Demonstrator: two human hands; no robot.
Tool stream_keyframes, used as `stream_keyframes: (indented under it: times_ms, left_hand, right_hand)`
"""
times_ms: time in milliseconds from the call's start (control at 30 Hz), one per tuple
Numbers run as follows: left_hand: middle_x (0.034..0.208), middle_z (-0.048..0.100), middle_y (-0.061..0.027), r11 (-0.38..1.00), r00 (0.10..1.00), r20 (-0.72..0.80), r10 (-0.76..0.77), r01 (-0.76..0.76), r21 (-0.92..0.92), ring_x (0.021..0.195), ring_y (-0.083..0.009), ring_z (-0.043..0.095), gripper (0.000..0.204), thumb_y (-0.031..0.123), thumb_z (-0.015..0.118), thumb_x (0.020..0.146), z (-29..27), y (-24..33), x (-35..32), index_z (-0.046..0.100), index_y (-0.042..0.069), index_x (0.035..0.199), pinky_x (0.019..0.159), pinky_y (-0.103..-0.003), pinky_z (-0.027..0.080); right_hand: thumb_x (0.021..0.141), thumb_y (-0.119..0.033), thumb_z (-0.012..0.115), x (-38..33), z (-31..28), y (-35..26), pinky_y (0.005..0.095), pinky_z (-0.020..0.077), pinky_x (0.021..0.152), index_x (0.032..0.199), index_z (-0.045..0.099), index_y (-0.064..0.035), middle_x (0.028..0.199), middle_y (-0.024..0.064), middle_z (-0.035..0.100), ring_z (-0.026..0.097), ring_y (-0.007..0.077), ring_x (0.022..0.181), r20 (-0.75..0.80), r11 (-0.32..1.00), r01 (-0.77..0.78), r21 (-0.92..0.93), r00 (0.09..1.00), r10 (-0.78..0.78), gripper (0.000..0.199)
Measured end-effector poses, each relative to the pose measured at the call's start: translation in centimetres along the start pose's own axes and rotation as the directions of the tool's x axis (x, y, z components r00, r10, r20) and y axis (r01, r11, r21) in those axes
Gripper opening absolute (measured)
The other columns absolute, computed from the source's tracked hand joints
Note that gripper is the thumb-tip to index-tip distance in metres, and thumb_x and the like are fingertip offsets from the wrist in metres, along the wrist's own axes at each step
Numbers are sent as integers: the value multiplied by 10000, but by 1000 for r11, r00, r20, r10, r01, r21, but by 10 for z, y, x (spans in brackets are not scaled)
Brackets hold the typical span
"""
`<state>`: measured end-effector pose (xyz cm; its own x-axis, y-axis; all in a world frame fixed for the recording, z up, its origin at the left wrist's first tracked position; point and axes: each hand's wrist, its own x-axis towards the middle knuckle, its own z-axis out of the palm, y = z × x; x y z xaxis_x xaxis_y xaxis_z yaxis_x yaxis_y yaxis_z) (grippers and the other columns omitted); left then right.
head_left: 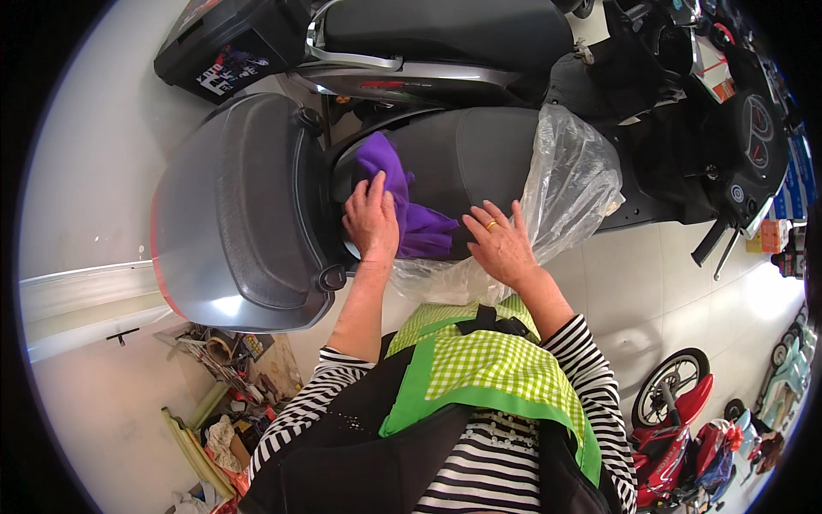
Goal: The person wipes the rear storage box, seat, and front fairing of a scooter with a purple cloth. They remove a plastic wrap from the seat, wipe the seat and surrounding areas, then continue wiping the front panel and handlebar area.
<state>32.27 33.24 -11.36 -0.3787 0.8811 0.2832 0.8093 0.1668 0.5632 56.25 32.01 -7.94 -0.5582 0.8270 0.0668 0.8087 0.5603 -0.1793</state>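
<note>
Top box: grey, lid closed, mounted behind the seat at the scooter's rear, at the left of the view.
Left hand: pressed down on the purple cloth, fingers together and curled over it – it pins the cloth against the seat, which looks like a wiping hold.
Cloth: purple, bunched, lying on the rear part of the seat; one end sticks up past the fingers, the other trails toward the right hand.
Seat: dark grey, long, its front half under the plastic.
Right hand: flat, fingers spread apart, ring on one finger, holding nothing – it rests at the seat's near edge on the plastic, likely steadying it.
Plastic: clear, crumpled sheet draped over the seat's front and hanging down the near side.
</note>
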Motion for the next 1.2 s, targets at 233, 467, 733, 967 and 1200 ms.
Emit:
stream_keyframes:
  times_ms: [233, 467, 733, 967, 1200]
  left_hand:
    - [1471, 438, -54, 933, 955, 193, 226, -269, 237, 1309, -329, 399, 385, 311, 544, 960, 43, 30, -20, 566, 281, 1343, 1060, -542, 333]
    - [1403, 519, 7, 806, 795, 200, 572, -591, 44, 1229, -244, 479, 352, 257, 554, 936, 99, 118, 30, 606, 194, 1278, 999, -461, 384]
    - [1310, 553, 13, 663, 634, 286, 718, -749, -5, 1202, -256, 507, 318, 264, 519, 954, 186, 204, 96, 614, 207, 1252, 943, -484, 393]
    - [1165, 666, -35, 714, 751, 546, 372, -607, 348, 1082, -264, 610, 304, 270, 466, 931, 164, 164, 171, 722, 194, 1076, 843, -520, 459]
    - [1169, 674, -62, 830, 940, 341, 33, -216, 514, 1109, -318, 605, 396, 351, 399, 976, 69, 33, 163, 724, 147, 1074, 881, -532, 449]
  right_hand:
    - [901, -317, 624, -26, -4, 59, 666, 124, 1153, 1252, 593, -148, 1227, 11, 630, 535, 218, 1222, 79, 950, -197, -241, 972, 221, 391]
    - [907, -301, 621, -47, -12, 98, 667, 137, 1147, 1259, 583, -150, 1142, 3, 653, 582, 218, 1125, 109, 941, -249, -230, 954, 279, 385]
    - [909, -278, 617, -60, -8, 94, 675, 158, 1137, 1251, 588, -128, 1178, 23, 626, 566, 225, 1139, 92, 968, -218, -125, 969, 230, 375]
    - [899, -235, 632, -68, -4, 95, 675, 179, 1133, 1244, 583, -133, 1264, 38, 597, 543, 248, 1188, 89, 973, -231, 7, 969, 230, 363]
    - [869, -218, 664, -62, -2, 100, 658, 235, 1124, 1243, 588, -141, 1248, 43, 601, 540, 267, 1187, 118, 976, -218, 22, 970, 214, 390]
